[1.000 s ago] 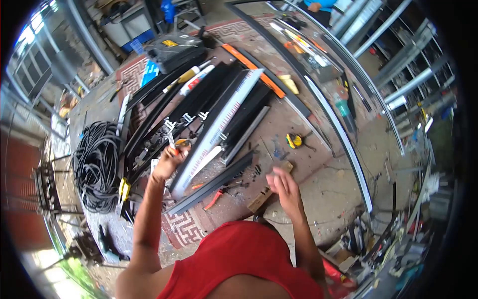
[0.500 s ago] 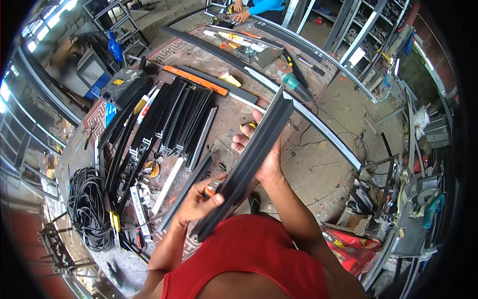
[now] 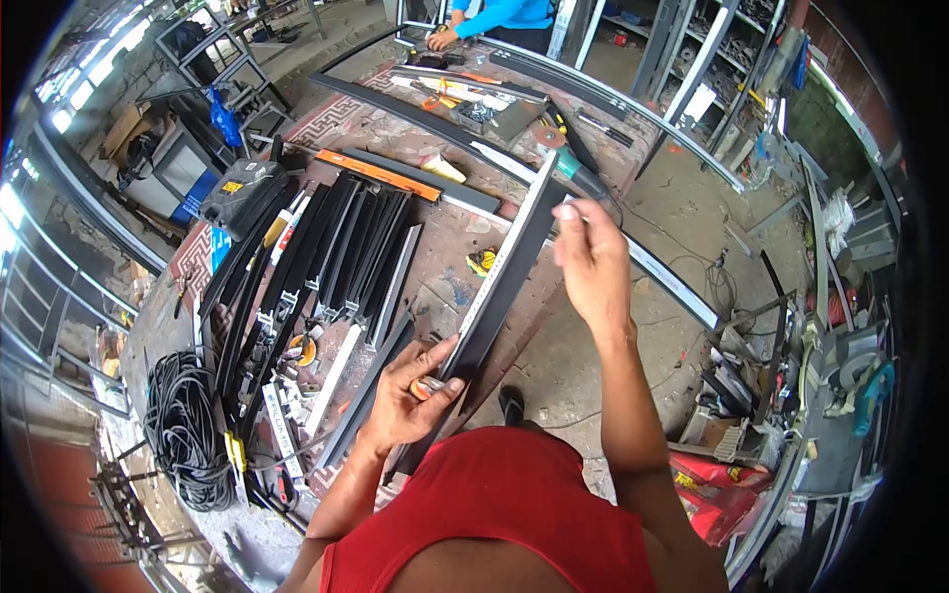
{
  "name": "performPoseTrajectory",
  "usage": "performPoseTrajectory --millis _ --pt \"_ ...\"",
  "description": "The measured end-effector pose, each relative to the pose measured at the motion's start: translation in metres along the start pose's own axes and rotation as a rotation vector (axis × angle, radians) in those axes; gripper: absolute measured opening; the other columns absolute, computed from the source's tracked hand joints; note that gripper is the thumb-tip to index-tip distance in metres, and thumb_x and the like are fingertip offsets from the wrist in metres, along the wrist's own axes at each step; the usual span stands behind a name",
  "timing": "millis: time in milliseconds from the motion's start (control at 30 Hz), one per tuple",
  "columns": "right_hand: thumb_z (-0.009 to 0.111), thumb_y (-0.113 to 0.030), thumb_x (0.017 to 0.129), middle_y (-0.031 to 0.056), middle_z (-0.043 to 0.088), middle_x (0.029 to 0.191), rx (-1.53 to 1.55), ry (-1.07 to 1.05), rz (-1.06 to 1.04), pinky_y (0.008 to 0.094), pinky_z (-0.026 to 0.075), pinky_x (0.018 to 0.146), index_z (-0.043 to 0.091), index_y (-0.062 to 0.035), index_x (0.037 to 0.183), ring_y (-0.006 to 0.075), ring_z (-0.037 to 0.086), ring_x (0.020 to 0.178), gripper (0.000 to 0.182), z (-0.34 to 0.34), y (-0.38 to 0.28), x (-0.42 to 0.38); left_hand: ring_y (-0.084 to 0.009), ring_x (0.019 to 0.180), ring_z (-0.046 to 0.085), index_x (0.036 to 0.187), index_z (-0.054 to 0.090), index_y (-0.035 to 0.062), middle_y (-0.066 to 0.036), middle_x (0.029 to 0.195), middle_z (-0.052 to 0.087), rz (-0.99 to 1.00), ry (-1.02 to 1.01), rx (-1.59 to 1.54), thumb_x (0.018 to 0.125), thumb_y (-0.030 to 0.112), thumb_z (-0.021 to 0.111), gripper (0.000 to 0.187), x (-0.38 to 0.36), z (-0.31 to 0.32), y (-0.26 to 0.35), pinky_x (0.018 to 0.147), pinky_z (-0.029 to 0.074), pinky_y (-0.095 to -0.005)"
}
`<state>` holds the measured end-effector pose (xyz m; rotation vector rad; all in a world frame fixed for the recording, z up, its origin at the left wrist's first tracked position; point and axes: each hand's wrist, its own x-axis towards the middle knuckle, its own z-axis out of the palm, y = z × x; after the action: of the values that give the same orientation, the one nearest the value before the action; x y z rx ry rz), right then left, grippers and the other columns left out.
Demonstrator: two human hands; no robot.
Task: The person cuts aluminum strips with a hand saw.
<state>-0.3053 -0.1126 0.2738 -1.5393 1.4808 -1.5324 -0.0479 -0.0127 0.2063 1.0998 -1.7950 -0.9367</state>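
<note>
My left hand (image 3: 407,395) is closed round the lower part of a long black aluminium profile (image 3: 506,292), which slants up and away from me. A small orange and white object (image 3: 427,387) also sits in that hand; its kind does not show clearly. Along the profile's left edge runs a pale strip with a row of small marks. My right hand (image 3: 596,257) is raised just right of the profile's upper end, apart from it. Its fingers are curled in towards the thumb and partly blurred. Whatever they pinch, if anything, cannot be made out.
A stack of black profiles (image 3: 356,242) lies left on the table beside a coil of black cord (image 3: 183,430). An orange level (image 3: 381,176), a yellow tape measure (image 3: 481,262) and a green angle grinder (image 3: 578,170) lie beyond. A co-worker in a blue sleeve (image 3: 491,20) works at the far end.
My right hand has come off the profile's underside and moved out to its right. The profile has turned in my left hand, so the pale strip on its edge now shows.
</note>
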Motion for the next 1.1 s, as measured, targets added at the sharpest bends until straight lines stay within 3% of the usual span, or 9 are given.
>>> performPoseTrajectory --millis 33,167,567,667,700,800,933,967,1100 --pt "0.048 -0.029 0.108 0.0011 0.062 0.069 -0.050 -0.109 0.066 0.0271 0.047 0.060 0.060 -0.0010 0.110 0.0116 0.058 0.060 0.031 -0.002 -0.009 0.000 -0.0193 0.079 0.059 0.135 0.064 0.0083 -0.011 0.090 0.061 0.044 0.011 0.011 0.081 0.005 0.079 0.056 -0.002 0.004 0.001 0.070 0.047 -0.0293" --pt "0.045 -0.028 0.110 0.0004 0.054 0.063 0.211 -0.101 0.191 0.0213 0.028 0.040 0.058 -0.0036 0.108 0.0037 0.038 0.044 0.028 0.000 -0.011 0.009 -0.0237 0.080 0.062 0.134 0.065 0.0088 -0.013 0.097 0.065 0.154 0.035 0.007 0.080 0.004 0.078 0.056 -0.005 0.015 -0.003 0.071 0.050 -0.0312" --pt "0.050 -0.022 0.107 -0.0026 0.052 0.065 0.518 -0.230 0.234 0.0207 0.035 0.045 0.061 -0.0044 0.105 0.0045 0.046 0.050 0.021 0.016 0.001 0.010 -0.0226 0.075 0.064 0.135 0.066 0.0162 -0.012 0.101 0.061 0.128 0.048 0.129 0.077 0.009 0.084 0.061 -0.008 0.004 -0.005 0.063 0.053 -0.0318" --pt "0.054 -0.021 0.106 -0.0027 0.059 0.075 0.611 -0.082 0.227 0.0193 0.038 0.050 0.064 -0.0057 0.103 0.0040 0.051 0.059 0.018 0.015 0.004 0.015 -0.0223 0.073 0.063 0.134 0.067 0.0218 -0.010 0.099 0.058 0.104 0.066 0.284 0.073 0.013 0.087 0.065 -0.002 0.000 -0.002 0.060 0.052 -0.0318" --pt "0.056 -0.020 0.105 -0.0021 0.064 0.087 0.636 -0.117 0.192 0.0198 0.044 0.057 0.067 -0.0060 0.104 0.0042 0.056 0.071 0.018 0.009 0.003 0.017 -0.0222 0.073 0.063 0.133 0.067 0.0242 -0.010 0.099 0.057 0.118 0.071 0.341 0.072 0.013 0.088 0.066 0.000 -0.002 -0.001 0.060 0.052 -0.0317" --pt "0.057 -0.020 0.104 0.0000 0.068 0.093 0.668 -0.102 0.142 0.0219 0.047 0.067 0.068 -0.0047 0.108 0.0053 0.059 0.079 0.019 0.003 -0.008 0.012 -0.0204 0.073 0.063 0.131 0.068 0.0337 -0.007 0.099 0.055 0.207 0.134 0.567 0.064 0.012 0.090 0.073 -0.004 -0.002 -0.012 0.056 0.053 -0.0323" --pt "0.059 -0.020 0.104 0.0023 0.069 0.103 0.822 -0.255 0.124 0.0269 0.051 0.077 0.068 -0.0028 0.117 0.0090 0.062 0.090 0.023 -0.003 -0.021 -0.013 -0.0188 0.069 0.061 0.129 0.068 0.0374 -0.004 0.093 0.055 0.316 0.205 0.596 0.060 0.008 0.088 0.078 -0.021 0.005 -0.055 0.054 0.052 -0.0328" --pt "0.058 -0.019 0.104 0.0038 0.069 0.109 0.918 -0.316 0.150 0.0312 0.051 0.085 0.067 -0.0029 0.121 0.0119 0.063 0.098 0.025 -0.006 -0.016 -0.017 -0.0188 0.068 0.060 0.129 0.068 0.0376 -0.004 0.092 0.055 0.349 0.206 0.592 0.061 0.008 0.087 0.077 -0.022 0.006 -0.063 0.054 0.052 -0.0328" --pt "0.057 -0.016 0.104 0.0060 0.068 0.118 1.174 -0.368 0.221 0.0377 0.047 0.099 0.064 -0.0045 0.129 0.0161 0.061 0.112 0.029 -0.008 -0.002 -0.026 -0.0193 0.064 0.059 0.128 0.069 0.0375 -0.003 0.086 0.054 0.375 0.164 0.558 0.061 0.006 0.086 0.076 -0.021 0.007 -0.062 0.052 0.050 -0.0326"
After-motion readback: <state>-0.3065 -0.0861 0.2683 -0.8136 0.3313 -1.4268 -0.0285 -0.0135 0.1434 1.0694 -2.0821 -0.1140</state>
